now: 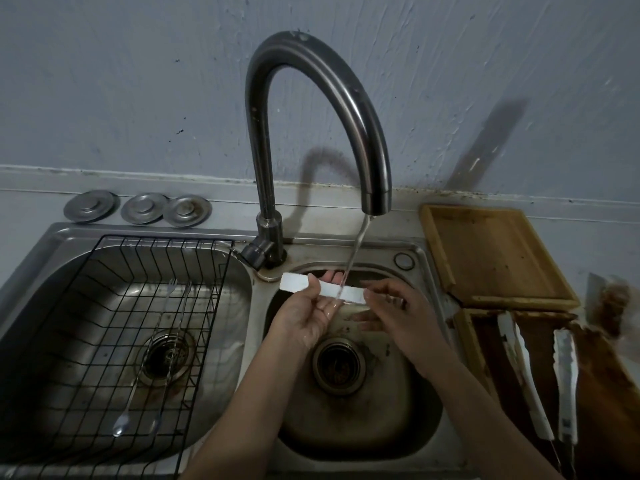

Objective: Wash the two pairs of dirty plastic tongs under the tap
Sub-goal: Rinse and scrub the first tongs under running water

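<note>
currently the person holds a white plastic piece [323,289], seemingly one of the tongs, under the running stream from the tap [311,126], over the right basin of the sink [429,341]. the left hand [308,317] grips it from below with thumb over the top, while the right hand [398,306] pinches its right end. two more white tong pieces [526,375] lie on the stained wooden tray [485,348] at the right edge of the desk, near the front corner, looking unwashed. so the washing seems only begun: one item is under water, the rest waits. a wire rack [138,323] with slim cutlery sits in the left basin.
</note>
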Available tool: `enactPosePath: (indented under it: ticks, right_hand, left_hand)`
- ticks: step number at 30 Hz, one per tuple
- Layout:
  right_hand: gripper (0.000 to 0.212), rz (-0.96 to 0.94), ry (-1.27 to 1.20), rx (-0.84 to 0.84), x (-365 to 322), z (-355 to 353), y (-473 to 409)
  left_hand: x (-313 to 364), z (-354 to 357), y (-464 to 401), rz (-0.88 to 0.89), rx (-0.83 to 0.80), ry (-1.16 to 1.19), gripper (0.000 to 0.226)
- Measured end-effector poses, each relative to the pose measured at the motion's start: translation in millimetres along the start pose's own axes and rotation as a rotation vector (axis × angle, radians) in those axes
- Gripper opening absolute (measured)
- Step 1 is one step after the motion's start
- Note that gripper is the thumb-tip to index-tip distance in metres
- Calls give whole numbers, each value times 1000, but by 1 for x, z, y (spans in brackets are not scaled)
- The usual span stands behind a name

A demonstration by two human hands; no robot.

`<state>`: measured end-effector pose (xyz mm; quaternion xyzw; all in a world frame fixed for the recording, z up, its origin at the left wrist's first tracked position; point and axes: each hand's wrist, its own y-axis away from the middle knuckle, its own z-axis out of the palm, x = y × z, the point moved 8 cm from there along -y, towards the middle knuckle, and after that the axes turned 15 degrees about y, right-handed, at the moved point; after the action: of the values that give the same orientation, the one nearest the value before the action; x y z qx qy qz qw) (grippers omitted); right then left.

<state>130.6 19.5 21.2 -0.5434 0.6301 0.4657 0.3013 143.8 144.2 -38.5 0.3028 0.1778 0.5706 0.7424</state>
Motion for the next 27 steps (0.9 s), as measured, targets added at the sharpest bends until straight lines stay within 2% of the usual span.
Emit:
enactPosePath:
  ticks: [4,7,9,11,13,15,17,19,21,23,25,27]
  right_hand:
    - [18,-93,178,90,-8,-2,1]
    - [21,-76,197,94,-7,-3,-3]
    - [15,-56,204,75,-2,-3,-5]
    - [7,-48,321,35,7,-3,-8]
    - [29,-5,460,-46,18,2,-9]
    - [43,118,330,-151,28,9,-5]
    - [41,250,114,-232,36,16,-1]
    - [37,276,128,-262,41,16,1]
    - [31,202,255,-219,39,16,-1]
    - [24,146,373,-77,34,8,-4]
    - [21,39,511,37,22,-2,-6]
    - [28,-68,574,75,13,-5,-9]
  left_hand:
    - [-2,-1,8,1,36,7,36]
    - [-1,-2,11,-3,17,26,29]
    - [2,-3,10,17,-13,-1,32]
    - [5,-3,12,67,-60,-92,26]
    - [8,-4,15,112,-89,-159,21]
    - [9,-5,18,140,-107,-186,20]
    - [7,-9,20,136,-130,-196,17]
    - [0,-11,24,102,-169,-221,12]
    - [-3,-12,26,90,-189,-280,8]
    - [4,-20,23,129,-112,-345,12]
    - [19,-33,16,238,14,-460,20]
    - [40,-42,13,405,126,-615,37]
